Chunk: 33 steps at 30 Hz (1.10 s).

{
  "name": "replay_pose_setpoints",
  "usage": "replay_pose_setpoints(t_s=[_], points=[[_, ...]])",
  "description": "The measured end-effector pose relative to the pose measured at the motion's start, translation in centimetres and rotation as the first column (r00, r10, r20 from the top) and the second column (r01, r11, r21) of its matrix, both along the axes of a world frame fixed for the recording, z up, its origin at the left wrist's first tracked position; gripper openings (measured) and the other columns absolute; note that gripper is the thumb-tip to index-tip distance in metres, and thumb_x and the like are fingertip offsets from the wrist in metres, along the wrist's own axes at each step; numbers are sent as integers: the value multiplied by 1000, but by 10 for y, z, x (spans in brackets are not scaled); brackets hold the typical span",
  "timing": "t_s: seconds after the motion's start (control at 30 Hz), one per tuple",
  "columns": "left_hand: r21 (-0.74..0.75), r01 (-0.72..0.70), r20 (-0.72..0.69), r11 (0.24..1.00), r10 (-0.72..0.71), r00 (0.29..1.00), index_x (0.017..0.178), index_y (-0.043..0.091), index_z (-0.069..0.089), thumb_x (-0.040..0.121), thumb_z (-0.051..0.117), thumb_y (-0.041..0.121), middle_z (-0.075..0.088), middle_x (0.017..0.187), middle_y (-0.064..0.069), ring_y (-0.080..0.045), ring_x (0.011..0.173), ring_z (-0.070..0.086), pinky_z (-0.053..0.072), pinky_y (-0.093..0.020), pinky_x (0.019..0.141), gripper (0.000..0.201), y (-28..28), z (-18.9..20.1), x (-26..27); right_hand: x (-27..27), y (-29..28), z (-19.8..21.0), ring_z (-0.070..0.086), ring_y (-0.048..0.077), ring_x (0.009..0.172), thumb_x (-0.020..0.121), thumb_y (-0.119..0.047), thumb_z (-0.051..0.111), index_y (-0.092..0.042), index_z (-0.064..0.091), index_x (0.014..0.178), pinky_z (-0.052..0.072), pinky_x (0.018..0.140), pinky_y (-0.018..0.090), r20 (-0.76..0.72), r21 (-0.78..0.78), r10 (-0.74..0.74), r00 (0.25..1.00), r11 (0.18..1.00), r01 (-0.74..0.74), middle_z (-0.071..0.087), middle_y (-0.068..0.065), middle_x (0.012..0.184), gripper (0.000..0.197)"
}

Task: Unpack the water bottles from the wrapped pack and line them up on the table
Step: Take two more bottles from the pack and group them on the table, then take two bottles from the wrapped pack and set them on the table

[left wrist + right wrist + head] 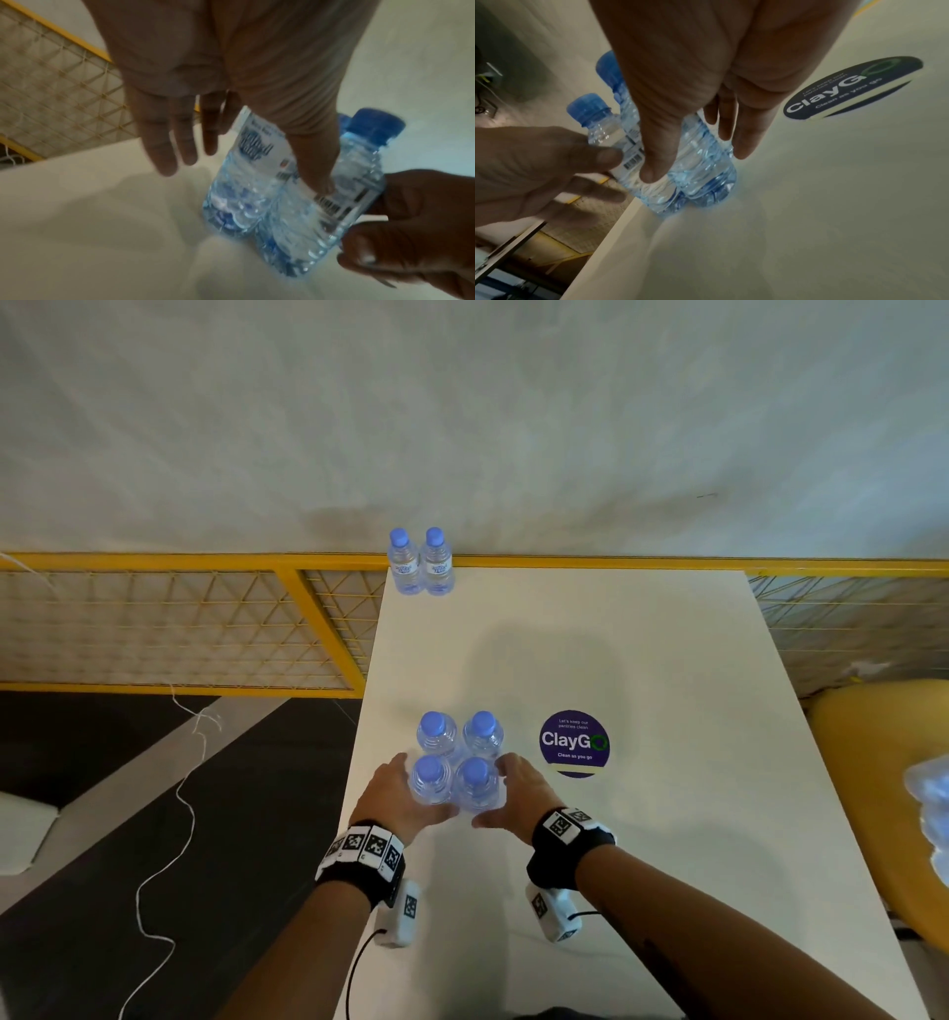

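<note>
Four clear water bottles with blue caps stand in a tight square (457, 760) near the left edge of the white table (642, 649). My left hand (411, 788) wraps the near left bottle (430, 780), its thumb (318, 178) on the label. My right hand (506, 788) grips the near right bottle (476, 783), with the thumb (652, 170) in front and the fingers (739, 142) on its far side. Two more bottles (421, 567) stand side by side at the table's far left corner. No wrap shows around the square of bottles.
A round purple "ClayGo" sticker (574, 743) lies just right of the bottles. A yellow mesh railing (205, 629) runs behind and left of the table. On the right, a yellow seat (873, 814) carries a crinkled clear plastic bundle (929, 803).
</note>
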<state>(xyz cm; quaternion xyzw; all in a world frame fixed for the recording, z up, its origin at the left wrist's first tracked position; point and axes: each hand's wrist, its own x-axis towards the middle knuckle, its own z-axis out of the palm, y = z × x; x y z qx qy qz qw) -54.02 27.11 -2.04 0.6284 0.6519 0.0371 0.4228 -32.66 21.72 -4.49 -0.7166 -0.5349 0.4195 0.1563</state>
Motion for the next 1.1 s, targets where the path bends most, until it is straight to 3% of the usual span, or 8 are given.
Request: replay_pose_setpoints(t_s=[0.1,0.2,0.43,0.57,0.77,0.93,1.03,1.1], points=[[-89,-37,-310,995,7,951,143,15,42,63,84,69,60,135,-4,-27,120,63,54,-40,97,105,-16,23,-2,25,-15,-4,58,11,101,60,-49,90,-21,45,126,50,86,26,-7,-22,25,1000,999,-26,55,-6,119,84],[-44,106,-417,993,-115,902,102,23,56,75,74,67,66,100,4,-18,90,65,56,-35,79,55,-40,60,16,67,-42,-2,65,13,93,65,-44,89,-22,48,123,55,80,24,-86,-40,-23,996,999,20,62,-5,110,75],[67,499,0,864,-500,866,73,26,61,81,75,53,66,67,11,-3,63,59,52,-31,67,32,-80,86,172,209,-144,21,71,7,82,76,-30,84,-23,64,98,57,74,23,-101,-47,-248,963,968,245,72,-7,96,31],[60,694,64,717,-697,714,81,28,67,80,70,54,72,79,10,-9,76,68,59,-36,77,27,-120,75,302,297,-221,28,70,0,78,80,-27,82,-20,67,99,55,68,15,-131,-26,-513,849,857,514,73,-6,95,25],[21,854,174,521,-843,510,105,21,75,91,73,39,77,106,1,-20,97,71,58,-36,89,24,-215,65,482,426,-332,16,70,18,75,76,-30,80,-21,68,96,60,76,42,-64,-16,-812,580,582,813,74,-2,84,25],[-74,919,157,387,-906,394,155,21,45,92,74,43,59,149,-11,-30,129,61,49,-33,100,73,-280,28,595,521,-382,0,69,23,85,79,-28,78,-21,63,116,58,84,52,-57,11,-912,406,406,914,70,-3,101,40],[-130,902,50,412,-906,421,165,16,13,94,72,37,41,159,-19,-39,140,49,47,-42,105,95,-300,-1,645,566,-379,3,66,28,94,83,-24,77,-23,52,133,57,84,46,-7,38,-894,447,447,894,65,0,116,56],[-108,841,72,531,-839,539,159,14,27,91,74,33,48,151,-18,-41,137,51,49,-46,108,85,-302,-13,671,589,-368,6,63,26,97,83,-23,77,-20,46,139,52,82,40,35,81,-879,476,477,875,63,2,115,64]])
